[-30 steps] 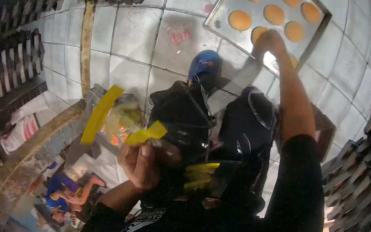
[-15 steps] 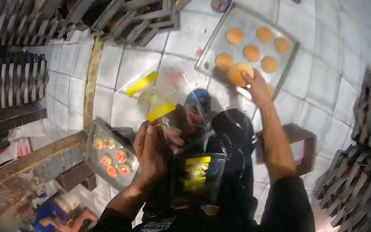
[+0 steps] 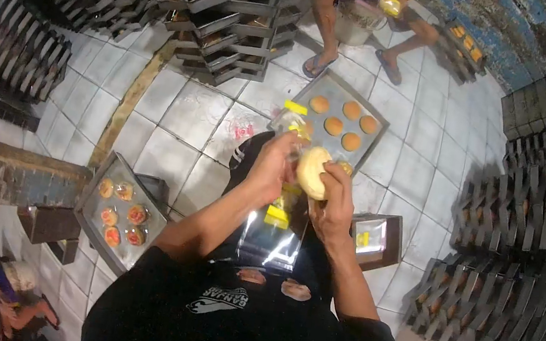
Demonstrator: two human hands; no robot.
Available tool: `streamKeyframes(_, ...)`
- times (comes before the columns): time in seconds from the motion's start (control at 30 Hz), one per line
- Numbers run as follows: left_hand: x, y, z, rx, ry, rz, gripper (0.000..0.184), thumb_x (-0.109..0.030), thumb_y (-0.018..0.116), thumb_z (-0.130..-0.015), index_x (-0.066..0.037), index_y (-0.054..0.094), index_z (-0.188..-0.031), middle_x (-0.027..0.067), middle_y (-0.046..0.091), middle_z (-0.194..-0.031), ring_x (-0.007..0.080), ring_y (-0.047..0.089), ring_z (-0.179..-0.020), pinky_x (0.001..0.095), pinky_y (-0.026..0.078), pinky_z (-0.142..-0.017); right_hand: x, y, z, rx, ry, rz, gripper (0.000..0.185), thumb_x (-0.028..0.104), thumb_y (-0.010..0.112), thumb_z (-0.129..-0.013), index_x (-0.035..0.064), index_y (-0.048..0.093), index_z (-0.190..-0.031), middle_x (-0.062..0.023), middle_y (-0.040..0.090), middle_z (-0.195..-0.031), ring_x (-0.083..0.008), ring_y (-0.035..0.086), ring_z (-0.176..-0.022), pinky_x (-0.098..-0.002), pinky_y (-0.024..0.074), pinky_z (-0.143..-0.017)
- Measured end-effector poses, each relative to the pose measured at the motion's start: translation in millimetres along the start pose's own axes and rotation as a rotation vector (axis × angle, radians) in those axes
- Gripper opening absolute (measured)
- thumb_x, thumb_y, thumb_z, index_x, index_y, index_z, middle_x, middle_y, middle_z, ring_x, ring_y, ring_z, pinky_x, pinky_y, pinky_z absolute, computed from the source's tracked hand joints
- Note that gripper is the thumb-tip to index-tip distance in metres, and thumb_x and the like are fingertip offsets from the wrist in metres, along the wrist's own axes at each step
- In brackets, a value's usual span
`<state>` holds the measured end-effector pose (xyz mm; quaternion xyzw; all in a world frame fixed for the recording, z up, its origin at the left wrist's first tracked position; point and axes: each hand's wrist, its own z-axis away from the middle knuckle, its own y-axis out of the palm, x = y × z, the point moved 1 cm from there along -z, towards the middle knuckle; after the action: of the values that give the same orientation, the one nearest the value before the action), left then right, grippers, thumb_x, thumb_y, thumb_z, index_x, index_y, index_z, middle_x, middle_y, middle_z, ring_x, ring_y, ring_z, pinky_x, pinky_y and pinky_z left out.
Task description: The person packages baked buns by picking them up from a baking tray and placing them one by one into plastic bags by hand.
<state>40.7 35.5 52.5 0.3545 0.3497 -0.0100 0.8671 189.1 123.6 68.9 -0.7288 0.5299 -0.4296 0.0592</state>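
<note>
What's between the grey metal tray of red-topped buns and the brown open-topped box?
In the head view: the person's bare left forearm, their black-clothed lap with clear, yellow-marked plastic bags on it, then their bare right forearm.

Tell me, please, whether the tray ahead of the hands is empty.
The tray is not empty: several round golden buns lie spaced apart on it.

Your left hand (image 3: 275, 167) covers part of the clear packet (image 3: 295, 118), whose print is too small to read. The pale bun (image 3: 313, 172) hides some fingertips of your right hand (image 3: 333, 205), and bun and hands block the near part of the baking tray (image 3: 334, 94). The top edge cuts off the seated person (image 3: 323, 16) ahead of you, head included. The person (image 3: 11, 293) at lower left is blurred, and you cannot make out what they handle.
</note>
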Motion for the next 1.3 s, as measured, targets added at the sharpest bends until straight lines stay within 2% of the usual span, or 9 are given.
streamKeyframes(0.07,-1,12,39,0.059,-0.129,0.057,0.036,-0.033,0.051,-0.104,-0.005,0.061,-0.126,0.0125,0.066,-0.125,0.0259,0.064,-0.114,0.0422,0.053,-0.098,30,-14,-15,0.128,-0.133,0.14,0.047,0.0,0.078,-0.072,0.0028,0.061,-0.116,-0.018,0.062,-0.125,-0.0397,0.06,-0.12,-0.0564,0.0426,-0.108)
streamKeyframes(0.27,-12,-40,39,0.215,-0.168,0.328,0.042,-0.036,0.045,-0.108,-0.006,0.058,-0.133,0.0093,0.065,-0.129,0.0251,0.062,-0.12,0.0397,0.046,-0.108,62,36,2,0.343,-0.01,-0.063,0.055,0.011,0.071,-0.085,-0.0011,0.055,-0.136,-0.0237,0.054,-0.143,-0.0407,0.049,-0.138,-0.0591,0.0283,-0.119)
streamKeyframes(0.37,17,-17,68,0.123,0.346,-0.035,0.046,-0.034,0.047,-0.109,-0.006,0.047,-0.146,0.0074,0.057,-0.141,0.0233,0.054,-0.131,0.0401,0.041,-0.113,48,42,-8,0.311,-0.096,0.189,0.064,0.006,0.067,-0.082,-0.0046,0.047,-0.142,-0.0252,0.049,-0.147,-0.0427,0.041,-0.144,-0.059,0.0255,-0.121)
streamKeyframes(0.67,9,2,22,0.107,0.284,0.237,0.047,-0.042,0.05,-0.104,-0.008,0.055,-0.135,0.0107,0.062,-0.131,0.0268,0.061,-0.12,0.0415,0.049,-0.105,35,25,-62,0.507,-0.053,0.03,0.05,0.005,0.065,-0.083,-0.003,0.053,-0.131,-0.0229,0.059,-0.132,-0.0411,0.052,-0.128,-0.0516,0.0402,-0.107)
streamKeyframes(0.7,3,-1,17,0.102,0.288,0.24,0.047,-0.042,0.05,-0.104,-0.008,0.055,-0.135,0.0107,0.062,-0.131,0.0268,0.061,-0.12,0.0415,0.049,-0.105,45,21,-65,0.274,-0.209,-0.015,0.041,0.003,0.066,-0.083,0.0002,0.057,-0.123,-0.0205,0.062,-0.125,-0.04,0.057,-0.12,-0.0491,0.0433,-0.1)
streamKeyframes(0.83,-23,-4,20,0.155,0.175,0.45,0.051,-0.047,0.052,-0.104,-0.007,0.055,-0.134,0.0126,0.062,-0.129,0.0299,0.062,-0.117,0.0437,0.052,-0.103,63,4,-62,0.335,-0.136,-0.145,0.026,0.001,0.071,-0.083,0.0009,0.061,-0.108,-0.0195,0.065,-0.115,-0.0408,0.062,-0.099,-0.0457,0.0496,-0.089)
streamKeyframes(1.0,-15,-30,-19,0.157,0.015,0.533,0.062,-0.059,0.046,-0.104,-0.006,0.054,-0.136,0.0164,0.06,-0.135,0.0346,0.06,-0.122,0.0552,0.053,-0.102,92,-3,-48,0.914,0.488,-0.745,0.01,-0.001,0.071,-0.088,0.0027,0.063,-0.093,-0.0091,0.068,-0.095,-0.0246,0.065,-0.083,-0.0344,0.0506,-0.075)
streamKeyframes(1.2,-38,-56,8,0.13,0.135,0.544,0.075,-0.068,0.032,-0.103,-0.005,0.053,-0.137,0.0163,0.061,-0.134,0.0329,0.062,-0.12,0.0536,0.053,-0.102,89,13,-36,0.358,0.278,-0.556,0.014,0.01,0.073,-0.093,0.0022,0.062,-0.09,-0.0109,0.066,-0.085,-0.0185,0.063,-0.081,-0.0305,0.0488,-0.072)
streamKeyframes(1.3,-19,-42,3,0.087,0.044,0.392,0.077,-0.066,0.031,-0.105,-0.001,0.051,-0.141,0.022,0.057,-0.141,0.0386,0.058,-0.126,0.0557,0.048,-0.109,70,42,-31,0.51,0.233,-0.419,0.016,0.011,0.072,-0.095,0.003,0.06,-0.088,-0.0102,0.066,-0.087,-0.0158,0.063,-0.081,-0.0293,0.0486,-0.069)
